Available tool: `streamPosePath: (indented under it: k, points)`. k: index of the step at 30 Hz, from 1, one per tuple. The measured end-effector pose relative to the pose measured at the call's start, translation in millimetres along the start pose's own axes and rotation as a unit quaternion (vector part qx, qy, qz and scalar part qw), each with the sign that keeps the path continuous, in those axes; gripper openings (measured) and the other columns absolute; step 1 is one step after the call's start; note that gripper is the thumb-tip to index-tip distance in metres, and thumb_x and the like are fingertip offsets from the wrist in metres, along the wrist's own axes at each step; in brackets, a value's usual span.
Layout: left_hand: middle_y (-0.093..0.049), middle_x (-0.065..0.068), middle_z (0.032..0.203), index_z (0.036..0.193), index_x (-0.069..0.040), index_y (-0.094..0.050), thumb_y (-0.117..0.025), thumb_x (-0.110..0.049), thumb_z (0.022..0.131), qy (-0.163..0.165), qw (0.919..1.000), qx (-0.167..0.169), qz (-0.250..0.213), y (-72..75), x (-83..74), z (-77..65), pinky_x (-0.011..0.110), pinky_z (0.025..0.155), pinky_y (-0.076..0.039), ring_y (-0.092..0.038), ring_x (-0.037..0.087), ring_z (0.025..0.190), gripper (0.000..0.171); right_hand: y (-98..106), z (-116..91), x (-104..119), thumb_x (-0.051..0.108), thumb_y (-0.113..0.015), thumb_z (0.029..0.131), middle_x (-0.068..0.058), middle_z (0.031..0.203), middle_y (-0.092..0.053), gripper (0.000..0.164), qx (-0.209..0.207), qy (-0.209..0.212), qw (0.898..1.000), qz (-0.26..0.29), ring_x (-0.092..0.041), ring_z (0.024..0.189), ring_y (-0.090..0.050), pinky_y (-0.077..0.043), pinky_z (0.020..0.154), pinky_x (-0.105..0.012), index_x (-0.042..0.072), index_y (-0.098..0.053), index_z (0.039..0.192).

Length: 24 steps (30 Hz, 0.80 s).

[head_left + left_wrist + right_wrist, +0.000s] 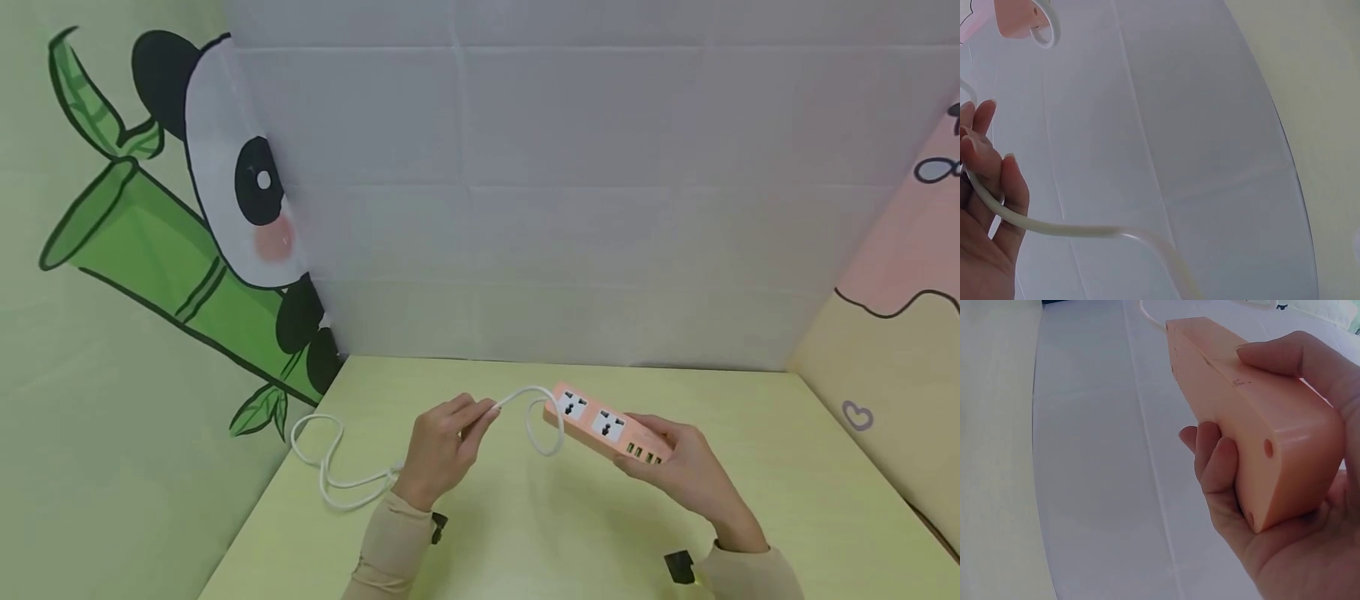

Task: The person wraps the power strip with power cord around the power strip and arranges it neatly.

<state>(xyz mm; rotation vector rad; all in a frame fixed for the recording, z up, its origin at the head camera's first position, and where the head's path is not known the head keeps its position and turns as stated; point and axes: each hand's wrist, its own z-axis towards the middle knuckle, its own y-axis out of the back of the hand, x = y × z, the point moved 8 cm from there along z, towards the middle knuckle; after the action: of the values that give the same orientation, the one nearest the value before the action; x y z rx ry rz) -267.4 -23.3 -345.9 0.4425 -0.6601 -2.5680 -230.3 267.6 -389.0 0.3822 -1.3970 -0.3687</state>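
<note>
My right hand [686, 467] grips the near right end of a pink power strip [581, 429], held above the table with its white sockets and USB ports facing up toward the head camera. In the right wrist view the fingers curl round the power strip's [1229, 394] pink body. A white cord [558, 425] leaves the strip's far left end and loops in the air. My left hand [442, 446] pinches that cord between thumb and fingers. The left wrist view shows the cord [1079, 230] running through the left hand [991, 206].
More of the white cord [330, 479] lies curved on the left part of the pale yellow table [787, 467]. A grey-white backdrop [562, 208] stands behind the table. A panda-and-bamboo printed sheet [150, 375] covers the left side, with another printed sheet [900, 358] at right.
</note>
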Motion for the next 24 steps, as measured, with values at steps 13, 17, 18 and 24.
streamPosePath:
  k: [13, 17, 18, 24]
  points:
    - [-0.054, -0.005, 0.068, 0.096, -0.007, -0.079, -0.073, -0.007, 0.092, -0.005, 0.9991, -0.024, -0.033, 1.1, -2.2, 5.1, 0.008, 0.049, -0.029, -0.035, -0.001, 0.054, 0.007, -2.7, 0.4, 3.5, 0.021, -0.082, 0.086, -0.014, 0.113, -0.069, 0.058, 0.026, 0.026, 0.999, -0.005, -0.009, 0.076, -0.057, -0.052, 0.061, -0.025, 0.006, -0.06, 0.138]
    - [-0.054, -0.005, 0.067, 0.097, -0.007, -0.079, -0.072, -0.009, 0.093, -0.005, 0.9991, -0.03, -0.028, 0.2, -1.8, 6.1, 0.008, 0.049, -0.029, -0.035, -0.002, 0.054, 0.008, -3.0, 1.3, 1.3, 0.022, -0.083, 0.086, -0.014, 0.112, -0.068, 0.059, 0.036, 0.023, 0.999, -0.007, -0.01, 0.077, -0.057, -0.052, 0.061, -0.026, 0.006, -0.06, 0.138]
    - [-0.054, -0.005, 0.067, 0.097, -0.007, -0.079, -0.072, -0.01, 0.093, -0.005, 0.9992, -0.031, -0.025, 0.3, -1.7, 6.1, 0.008, 0.048, -0.029, -0.035, -0.002, 0.054, 0.008, -3.1, 1.8, 0.9, 0.022, -0.083, 0.086, -0.014, 0.112, -0.068, 0.06, 0.038, 0.023, 0.999, -0.008, -0.01, 0.077, -0.057, -0.052, 0.061, -0.026, 0.006, -0.06, 0.138]
    - [-0.056, -0.005, 0.066, 0.097, -0.007, -0.08, -0.074, -0.01, 0.092, -0.004, 0.9993, -0.034, -0.017, -1.6, -1.8, 5.6, 0.007, 0.048, -0.029, -0.036, -0.002, 0.052, 0.008, -4.0, 2.0, 1.5, 0.02, -0.083, 0.085, -0.013, 0.11, -0.068, 0.059, 0.051, 0.031, 0.998, 0.0, -0.01, 0.078, -0.057, -0.052, 0.061, -0.026, 0.004, -0.06, 0.137]
